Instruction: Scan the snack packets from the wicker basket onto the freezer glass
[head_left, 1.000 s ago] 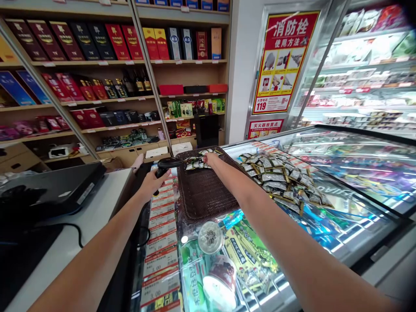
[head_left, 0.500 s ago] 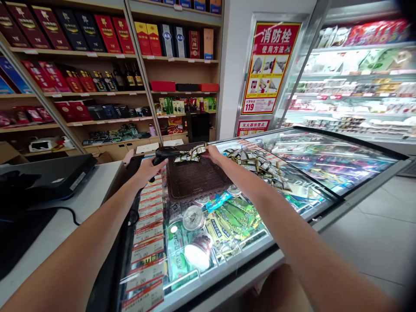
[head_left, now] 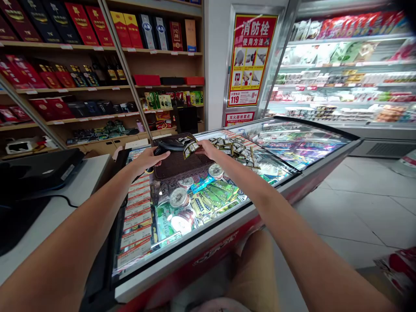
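"What are the hands doing?"

"The left hand [head_left: 146, 158] is closed round a black handheld barcode scanner [head_left: 170, 145]. The right hand [head_left: 208, 149] pinches a few small foil sachets [head_left: 190, 148]."

"Are the sachets touching the scanner?"

"They're just beside its nose. I can't tell whether they actually meet."

"What's under them?"

"A dark brown woven basket [head_left: 177, 167], sitting on the glass top of a chest freezer [head_left: 195, 271]. More sachets [head_left: 234, 149] lie heaped on the glass just right of it."

"And inside the freezer?"

"Round tins [head_left: 178, 197] and green packets [head_left: 211, 197], with a row of red-and-white price labels [head_left: 136, 212] along the left edge."

"Further out?"

"On the left, a white bench [head_left: 55, 216] carries a flat black device [head_left: 39, 173]. Ahead are wooden shelves [head_left: 71, 89] of boxed liquor, then a red-and-yellow fire hydrant poster [head_left: 251, 56]. A lit refrigerated display case [head_left: 380, 149] stands to the right."
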`<state>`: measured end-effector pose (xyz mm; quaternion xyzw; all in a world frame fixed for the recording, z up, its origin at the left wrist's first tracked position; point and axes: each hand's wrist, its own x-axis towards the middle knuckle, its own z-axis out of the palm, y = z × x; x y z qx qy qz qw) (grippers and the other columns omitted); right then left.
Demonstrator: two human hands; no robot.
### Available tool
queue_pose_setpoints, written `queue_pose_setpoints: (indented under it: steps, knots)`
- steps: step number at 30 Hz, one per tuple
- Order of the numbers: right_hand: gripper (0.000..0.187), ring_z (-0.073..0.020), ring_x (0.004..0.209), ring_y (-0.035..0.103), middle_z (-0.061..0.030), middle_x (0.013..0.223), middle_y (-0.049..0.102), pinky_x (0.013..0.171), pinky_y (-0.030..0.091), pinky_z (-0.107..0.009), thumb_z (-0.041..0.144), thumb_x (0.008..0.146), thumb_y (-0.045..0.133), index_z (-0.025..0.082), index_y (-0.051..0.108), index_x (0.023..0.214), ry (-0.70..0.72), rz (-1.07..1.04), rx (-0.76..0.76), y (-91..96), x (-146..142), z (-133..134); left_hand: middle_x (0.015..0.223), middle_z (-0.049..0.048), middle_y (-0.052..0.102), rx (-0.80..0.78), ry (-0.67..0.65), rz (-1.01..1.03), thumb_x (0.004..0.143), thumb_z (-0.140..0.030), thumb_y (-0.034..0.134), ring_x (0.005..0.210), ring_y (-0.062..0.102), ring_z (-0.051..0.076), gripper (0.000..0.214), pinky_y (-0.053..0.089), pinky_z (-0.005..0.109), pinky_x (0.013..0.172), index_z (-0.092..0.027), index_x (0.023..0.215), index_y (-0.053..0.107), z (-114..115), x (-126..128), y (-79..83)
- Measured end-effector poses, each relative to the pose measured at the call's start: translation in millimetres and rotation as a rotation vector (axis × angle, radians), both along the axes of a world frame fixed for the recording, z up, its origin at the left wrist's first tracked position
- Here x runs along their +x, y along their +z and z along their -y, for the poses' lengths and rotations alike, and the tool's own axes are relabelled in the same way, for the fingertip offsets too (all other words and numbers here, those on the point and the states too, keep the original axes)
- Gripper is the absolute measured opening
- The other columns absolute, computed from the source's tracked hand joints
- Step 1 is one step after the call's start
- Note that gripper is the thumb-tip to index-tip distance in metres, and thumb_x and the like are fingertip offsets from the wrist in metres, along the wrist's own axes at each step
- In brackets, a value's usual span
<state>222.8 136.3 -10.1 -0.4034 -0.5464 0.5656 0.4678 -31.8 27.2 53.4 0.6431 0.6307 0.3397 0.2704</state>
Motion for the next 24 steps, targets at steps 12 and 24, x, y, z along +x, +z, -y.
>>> queue_pose_setpoints:
  steps: [12, 24]
  knots:
    - [0.005, -0.0172, 0.074, 0.061, -0.0027, 0.067, 0.06, 0.076, 0.056, -0.032, 0.022, 0.083, 0.058, 0.017, 0.056, 0.083, -0.007, -0.211, -0.184, 2.6, 5, -9, 0.049, -0.002, 0.058, 0.002, -0.005, -0.052, 0.061, -0.07, 0.076, 0.048, 0.049, 0.013, 0.054, 0.029, 0.024, 0.045, -0.022, 0.083, 0.066, 6, 20, 9.6]
    - [0.013, -0.0182, 0.063, 0.062, -0.0022, 0.059, 0.055, 0.068, 0.058, -0.034, 0.014, 0.083, 0.055, 0.018, 0.054, 0.071, -0.355, 0.163, -0.043, -36.6, 123, -20, 0.048, -0.0022, 0.058, 0.03, 0.071, -0.009, 0.056, -0.075, 0.073, 0.049, 0.051, 0.015, 0.052, 0.033, 0.031, 0.051, -0.027, 0.07, 0.062, -2, 13, -4.9]
